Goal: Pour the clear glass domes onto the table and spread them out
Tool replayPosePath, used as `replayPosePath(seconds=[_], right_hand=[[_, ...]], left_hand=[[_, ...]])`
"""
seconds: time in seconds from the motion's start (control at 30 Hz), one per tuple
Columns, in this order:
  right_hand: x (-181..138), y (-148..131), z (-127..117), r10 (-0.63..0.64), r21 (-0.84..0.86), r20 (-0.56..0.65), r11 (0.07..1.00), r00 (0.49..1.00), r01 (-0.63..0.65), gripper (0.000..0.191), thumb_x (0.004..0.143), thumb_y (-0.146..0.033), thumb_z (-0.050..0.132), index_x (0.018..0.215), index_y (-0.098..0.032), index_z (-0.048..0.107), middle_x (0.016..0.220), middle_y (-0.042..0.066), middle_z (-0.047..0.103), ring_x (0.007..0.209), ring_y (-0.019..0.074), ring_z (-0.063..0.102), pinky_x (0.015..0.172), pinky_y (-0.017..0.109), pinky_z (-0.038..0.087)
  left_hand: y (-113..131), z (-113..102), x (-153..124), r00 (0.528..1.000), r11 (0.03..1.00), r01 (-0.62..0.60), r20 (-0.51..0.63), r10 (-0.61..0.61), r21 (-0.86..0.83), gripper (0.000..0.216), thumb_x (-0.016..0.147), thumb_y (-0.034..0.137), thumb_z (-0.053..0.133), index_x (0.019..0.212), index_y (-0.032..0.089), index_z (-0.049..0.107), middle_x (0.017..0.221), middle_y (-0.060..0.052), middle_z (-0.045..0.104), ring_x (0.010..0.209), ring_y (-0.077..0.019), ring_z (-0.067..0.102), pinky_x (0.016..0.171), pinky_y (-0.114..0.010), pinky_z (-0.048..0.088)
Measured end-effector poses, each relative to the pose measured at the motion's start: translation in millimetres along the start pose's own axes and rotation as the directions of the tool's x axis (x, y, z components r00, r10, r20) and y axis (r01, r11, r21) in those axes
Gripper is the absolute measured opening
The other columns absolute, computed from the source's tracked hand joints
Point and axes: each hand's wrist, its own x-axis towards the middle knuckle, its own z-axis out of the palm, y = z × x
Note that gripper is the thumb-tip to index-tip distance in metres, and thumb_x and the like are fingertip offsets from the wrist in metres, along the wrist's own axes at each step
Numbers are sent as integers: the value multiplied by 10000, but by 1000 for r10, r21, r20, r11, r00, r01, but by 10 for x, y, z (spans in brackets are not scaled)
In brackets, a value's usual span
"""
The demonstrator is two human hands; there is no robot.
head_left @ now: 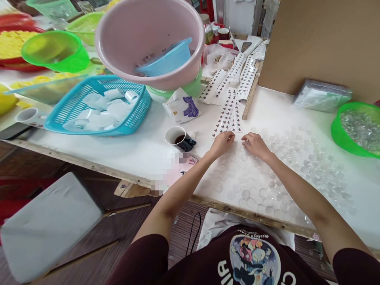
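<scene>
My left hand [223, 142] is at the lower end of a white strip sheet [227, 113] printed with rows of small dark figures. Its fingers are curled into a pinch, and what they hold, if anything, is too small to make out. Just to the right, my right hand [255, 145] hovers low over the white table with its fingers bent and slightly apart. I see nothing in it. Many clear round discs [263, 192] lie scattered under and around both forearms, spreading to the right.
A dark-handled mug [186, 143] of brown liquid stands left of my hands, near a printed packet [182, 107]. Farther left are a blue basket [144, 114] of white rolls and a large pink basin [118, 35]. A green bowl [341, 138] of clear pieces sits right. A wooden strip [251, 95] borders the sheets.
</scene>
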Motion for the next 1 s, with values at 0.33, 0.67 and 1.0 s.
replayPosePath(seconds=[0.33,0.67,1.0], right_hand=[[73,-104,100,1,11,-36,1000,999,-1,242,921,-128,529,1100,-192,680,1142,100,708,1021,241,653,962,417,436],[35,-207,138,-70,-77,-12,995,997,69,266,949,-177,540,1166,-204,691,1202,120,679,1109,281,599,957,423,414],[-38,-237,97,-118,-33,41,992,992,119,438,935,-36,393,1180,-220,706,1170,97,719,1100,262,581,941,414,385]], left_hand=[[-108,-15,26,999,998,-39,-30,40,53,225,907,112,536,1072,175,676,1119,-115,704,1070,-262,649,931,-389,519],[-143,-14,83,996,991,-92,26,90,99,209,899,80,510,875,183,691,990,-132,689,1050,-305,625,967,-475,496],[-78,-60,193,988,982,157,8,-157,-106,136,888,133,549,815,179,654,822,-42,743,721,-176,656,679,-286,514]])
